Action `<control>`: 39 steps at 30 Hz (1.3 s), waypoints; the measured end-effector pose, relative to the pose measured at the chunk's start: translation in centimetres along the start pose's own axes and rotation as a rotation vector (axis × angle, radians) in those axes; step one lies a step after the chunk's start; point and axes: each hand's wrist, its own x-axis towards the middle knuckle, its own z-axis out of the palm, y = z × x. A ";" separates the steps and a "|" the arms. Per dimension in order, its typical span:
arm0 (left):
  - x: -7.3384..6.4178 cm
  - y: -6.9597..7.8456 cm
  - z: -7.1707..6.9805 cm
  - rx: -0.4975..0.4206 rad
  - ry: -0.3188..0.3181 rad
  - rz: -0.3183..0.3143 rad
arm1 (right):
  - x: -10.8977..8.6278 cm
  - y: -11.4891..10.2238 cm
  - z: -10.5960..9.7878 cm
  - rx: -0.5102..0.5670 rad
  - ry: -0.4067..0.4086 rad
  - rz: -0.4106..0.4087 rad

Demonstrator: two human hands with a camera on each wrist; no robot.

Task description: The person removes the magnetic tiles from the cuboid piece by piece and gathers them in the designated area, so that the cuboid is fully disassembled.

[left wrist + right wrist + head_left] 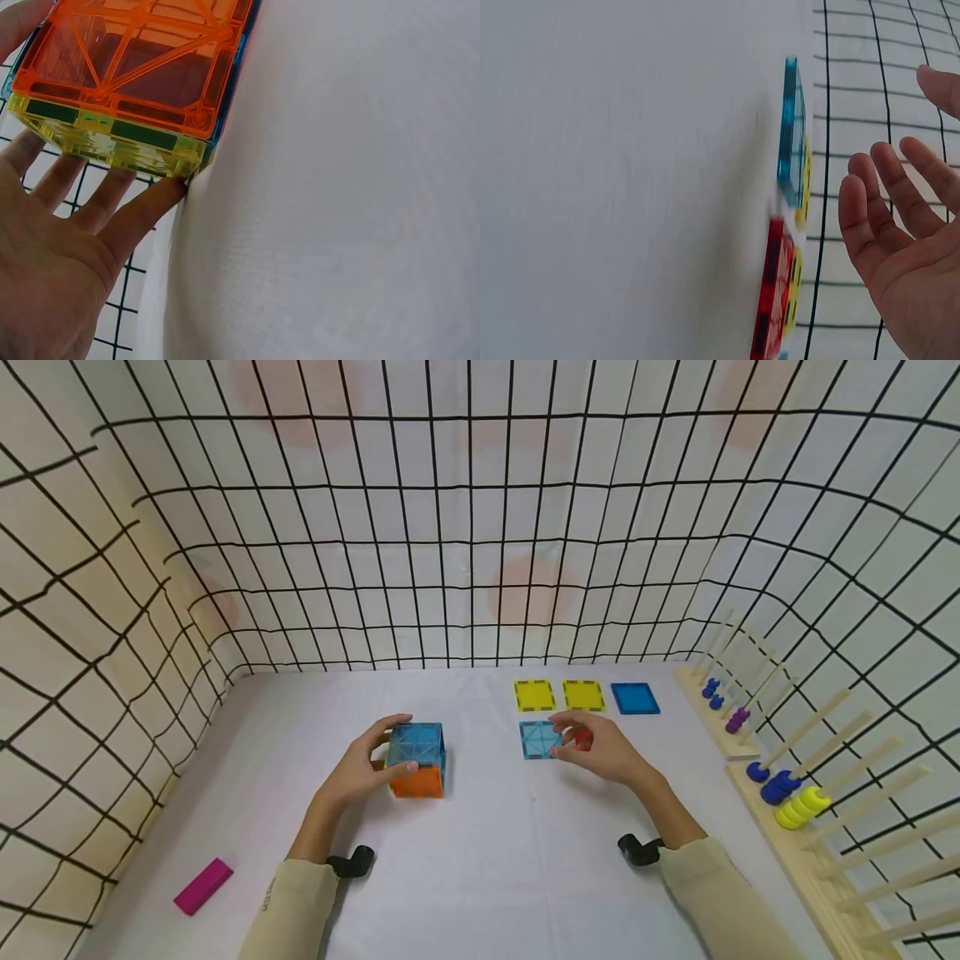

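A cube of magnetic tiles [417, 745] stands left of centre, light blue on top and orange in front. My left hand [354, 770] holds it from the left, thumb at the front and index finger at the back. In the left wrist view, other fingers of that hand touch the cube's yellow side [112, 142]. My right hand [609, 753] hovers over a light blue tile [536, 742] and a red tile [582, 740], the red one mostly covered in the head view. The right wrist view shows those fingers loosely bent and apart from both tiles.
Two yellow tiles [535, 696] and a dark blue tile [635, 698] lie behind the right hand. Wooden peg boards [780, 835] with coloured beads line the right edge. A magenta block [203, 887] lies front left. Black wire grid [471, 543] encloses the table's back and sides.
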 end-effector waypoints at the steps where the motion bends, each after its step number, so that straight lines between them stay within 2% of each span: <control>1: 0.0 0.0 0.0 -0.001 0.002 -0.001 | 0.2 -0.4 0.4 0.024 -0.004 -0.002; 7: 0.1 0.2 0.1 -0.015 -0.005 -0.006 | 1.3 -3.0 3.2 0.133 -0.025 0.020; 12: 0.0 0.2 0.2 -0.036 -0.018 -0.002 | 2.1 -5.2 5.4 0.164 -0.026 0.032; 21: 0.5 0.2 0.7 -0.032 -0.011 -0.010 | 2.9 -7.5 8.8 0.194 -0.066 -0.023; 25: 0.6 0.2 0.8 -0.030 -0.008 -0.013 | 3.3 -8.0 9.7 0.222 -0.082 -0.054; 39: 0.6 0.0 0.8 -0.043 -0.007 0.007 | 4.0 -9.0 11.5 0.283 -0.118 -0.072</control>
